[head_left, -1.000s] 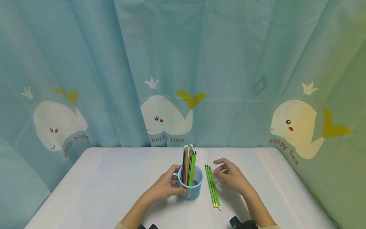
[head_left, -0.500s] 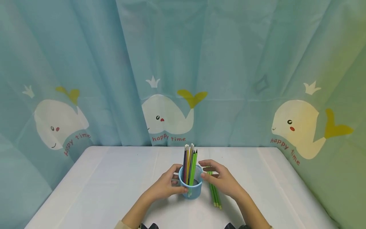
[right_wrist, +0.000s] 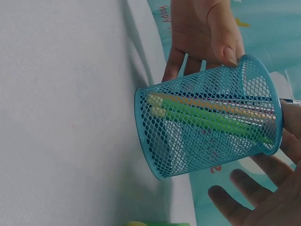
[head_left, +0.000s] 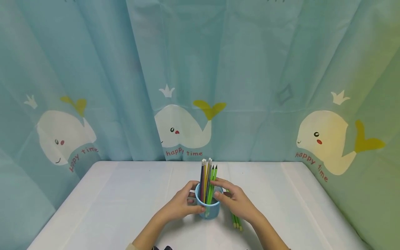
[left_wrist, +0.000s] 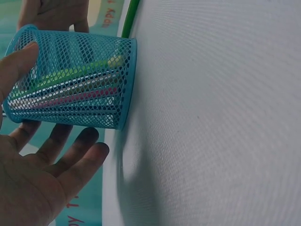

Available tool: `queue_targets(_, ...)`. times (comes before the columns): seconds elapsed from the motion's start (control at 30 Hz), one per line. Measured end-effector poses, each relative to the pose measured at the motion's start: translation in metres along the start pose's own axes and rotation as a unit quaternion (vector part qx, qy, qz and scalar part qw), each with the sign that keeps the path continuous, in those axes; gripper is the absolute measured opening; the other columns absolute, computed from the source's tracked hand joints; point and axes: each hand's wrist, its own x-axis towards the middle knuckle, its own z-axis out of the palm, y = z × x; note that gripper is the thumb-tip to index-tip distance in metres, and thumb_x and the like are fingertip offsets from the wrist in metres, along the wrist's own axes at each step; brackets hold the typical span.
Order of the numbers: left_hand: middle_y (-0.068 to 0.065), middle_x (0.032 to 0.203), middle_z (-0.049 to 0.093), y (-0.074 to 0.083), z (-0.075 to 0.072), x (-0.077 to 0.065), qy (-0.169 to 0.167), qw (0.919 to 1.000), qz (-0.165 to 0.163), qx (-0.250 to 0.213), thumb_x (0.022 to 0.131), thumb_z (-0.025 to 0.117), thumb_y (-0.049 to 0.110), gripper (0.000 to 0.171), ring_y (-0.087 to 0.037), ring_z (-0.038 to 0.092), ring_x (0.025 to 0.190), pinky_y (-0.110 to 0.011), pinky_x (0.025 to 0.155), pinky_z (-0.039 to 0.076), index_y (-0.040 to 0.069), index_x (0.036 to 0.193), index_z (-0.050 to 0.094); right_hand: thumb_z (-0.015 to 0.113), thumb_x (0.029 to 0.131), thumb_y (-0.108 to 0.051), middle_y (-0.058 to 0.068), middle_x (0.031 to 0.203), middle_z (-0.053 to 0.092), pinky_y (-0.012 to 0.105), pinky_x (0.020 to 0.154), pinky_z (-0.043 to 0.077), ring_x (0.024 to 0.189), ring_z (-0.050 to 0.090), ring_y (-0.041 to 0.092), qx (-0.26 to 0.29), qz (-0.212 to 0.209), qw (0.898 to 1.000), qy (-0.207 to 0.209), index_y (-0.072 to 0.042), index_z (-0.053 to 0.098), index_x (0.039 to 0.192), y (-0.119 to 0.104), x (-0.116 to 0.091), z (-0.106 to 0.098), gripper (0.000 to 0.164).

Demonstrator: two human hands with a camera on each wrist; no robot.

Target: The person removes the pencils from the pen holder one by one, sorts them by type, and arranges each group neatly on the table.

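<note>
A light blue mesh pencil cup (head_left: 209, 210) stands on the table holding several pencils (head_left: 205, 180) with white ends up and two green pencils (head_left: 210, 194) with points up. My left hand (head_left: 179, 201) holds the cup from the left, thumb on its near side and fingers around the far side. From the right my right hand (head_left: 234, 199) reaches over the rim, its index fingertip overlapping the green pencils and its thumb close beside them. The wrist views show its other fingers spread outside the cup. Under this hand lie three loose green pencils (head_left: 237, 224), partly hidden.
The white tabletop (head_left: 125, 201) spreads to both sides of the cup. A blue-green curtain (head_left: 250, 86) with printed whales hangs along the table's back edge and down its sides.
My right hand has moved left from beside the loose green pencils to the cup's rim and the pencils standing in it. The left hand has kept its hold on the cup.
</note>
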Motion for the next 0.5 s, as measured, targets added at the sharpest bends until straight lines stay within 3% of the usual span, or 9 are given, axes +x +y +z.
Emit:
queue_targets(0.13,-0.013,0.135,0.052,-0.0009,0.0,0.0012,0.001,1.0,0.002,0.004,0.083,0.082,0.021,0.074,-0.028,0.06,0.118,-0.046,0.102,0.052,0.01,0.143,0.039,0.054,0.103,-0.017,0.016,0.154,0.043,0.051,0.103,0.05,0.142,0.039,0.04,-0.008,-0.001,1.0,0.012,-0.01,0.056,0.141,-0.0034,0.0002,-0.0003,0.038)
queue_targets(0.5,-0.015,0.134,0.053,-0.0018,-0.0007,0.0016,-0.001,1.0,0.005,0.008,0.083,0.082,0.02,0.074,-0.028,0.061,0.115,-0.047,0.101,0.052,0.009,0.142,0.04,0.053,0.104,-0.016,0.013,0.148,0.051,0.055,0.104,0.048,0.138,0.046,0.035,0.006,-0.013,0.999,0.042,-0.009,0.052,0.143,-0.0098,0.0019,-0.0095,0.04)
